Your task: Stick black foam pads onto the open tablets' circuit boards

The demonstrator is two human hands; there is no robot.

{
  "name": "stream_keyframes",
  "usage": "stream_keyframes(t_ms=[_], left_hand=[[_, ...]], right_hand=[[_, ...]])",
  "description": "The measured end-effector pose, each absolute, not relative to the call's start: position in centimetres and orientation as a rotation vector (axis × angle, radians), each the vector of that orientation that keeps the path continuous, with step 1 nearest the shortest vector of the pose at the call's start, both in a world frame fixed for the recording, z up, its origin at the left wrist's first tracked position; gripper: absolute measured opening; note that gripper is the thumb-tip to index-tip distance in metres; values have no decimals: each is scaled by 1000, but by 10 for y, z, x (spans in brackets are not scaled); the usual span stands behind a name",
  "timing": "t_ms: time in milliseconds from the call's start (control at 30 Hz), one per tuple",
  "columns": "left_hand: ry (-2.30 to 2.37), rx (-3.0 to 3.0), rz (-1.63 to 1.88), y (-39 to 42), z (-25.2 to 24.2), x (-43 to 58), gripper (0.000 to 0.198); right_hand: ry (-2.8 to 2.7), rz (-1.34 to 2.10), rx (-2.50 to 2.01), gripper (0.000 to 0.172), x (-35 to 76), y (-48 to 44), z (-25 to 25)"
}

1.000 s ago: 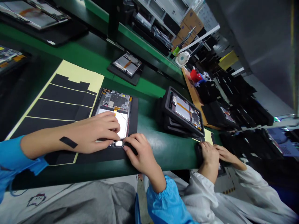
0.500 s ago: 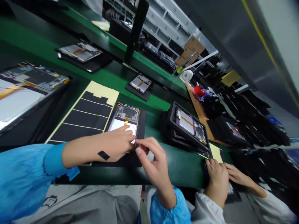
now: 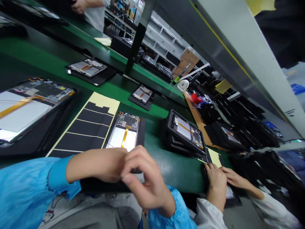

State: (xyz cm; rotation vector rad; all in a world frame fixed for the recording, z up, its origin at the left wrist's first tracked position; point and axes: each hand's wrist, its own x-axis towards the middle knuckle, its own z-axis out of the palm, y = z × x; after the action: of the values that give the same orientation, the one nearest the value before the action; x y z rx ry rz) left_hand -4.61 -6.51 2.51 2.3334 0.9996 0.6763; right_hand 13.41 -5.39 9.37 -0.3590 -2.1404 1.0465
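In the head view, my left hand (image 3: 111, 163) reaches in from the left at the near edge of an opened tablet (image 3: 130, 135). Its fingers are hidden behind my right hand (image 3: 145, 179). The right thumb and index finger are bent together in a pinch at the left hand; what they hold, if anything, is too small to make out. The tablet's circuit board, white battery and orange ribbon cable are exposed, and it rests on a dark cover. Just left of it lies a yellow backing sheet (image 3: 105, 99) bearing several black adhesive pieces (image 3: 89, 129).
Another opened tablet (image 3: 26, 111) is at the left. Two more, a far-left one (image 3: 89, 68) and a small one (image 3: 142, 94), sit on the green bench. A stack of tablets in dark frames (image 3: 182, 133) stands to the right. A co-worker's hands (image 3: 216, 181) work beyond it.
Both my hands have drawn back toward me, uncovering more of the tablet's ribbon cable. The black patch seen on the back of my left hand is out of sight. My view has shifted slightly.
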Motion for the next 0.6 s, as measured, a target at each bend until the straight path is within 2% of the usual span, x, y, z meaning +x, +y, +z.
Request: stream_keyframes(t_ms=[67,167,267,367,600], left_hand=[[985,2339,595,-55,24,-47,14],[1150,2376,709,-30,12,-55,27],[1160,2436,841,2,-6,-61,29],[1059,2384,785,28,-15,-63,28],[1156,2233,720,43,-6,-59,25]], right_hand=[[-1786,1004,-537,9,153,-47,85],[-1379,808,-841,8,176,-31,55],[-1503,814,-1064,28,181,-25,17],[-1760,851,-1093,42,173,-32,-12],[-1951,850,-1041,50,168,-43,-21]])
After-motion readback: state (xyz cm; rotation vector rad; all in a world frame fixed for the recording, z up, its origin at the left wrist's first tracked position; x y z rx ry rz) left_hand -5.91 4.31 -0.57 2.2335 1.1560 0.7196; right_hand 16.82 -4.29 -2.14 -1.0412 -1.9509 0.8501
